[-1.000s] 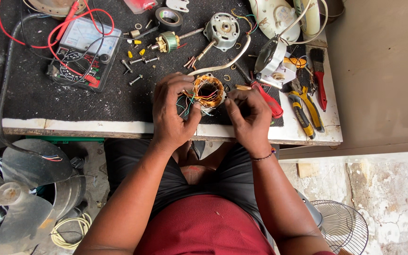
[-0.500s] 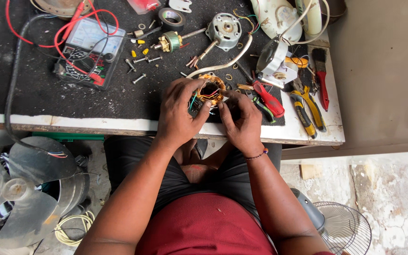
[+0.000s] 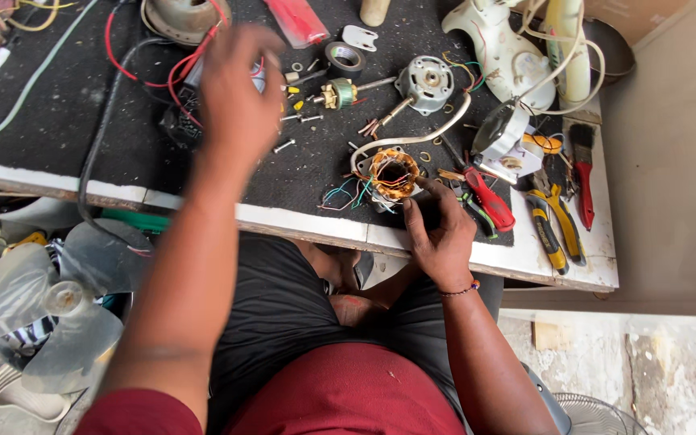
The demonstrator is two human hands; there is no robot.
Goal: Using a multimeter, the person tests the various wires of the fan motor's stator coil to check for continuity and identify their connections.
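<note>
light: even soft daylight, bright, no hard source seen
shadows: faint, soft under tools on the counter [image 3: 300,221]
glare: mild sheen on white fan housing [image 3: 501,48], far side of counter
blur: left hand [image 3: 235,101] motion-smeared; right hand [image 3: 441,234] sharp
focus: fan blades [image 3: 50,298] below counter's near edge soft
distortion: wide-angle bend, counter edge bows

Blurred left hand [image 3: 235,97] over a hidden meter (only red leads [image 3: 134,76] visible)
</note>
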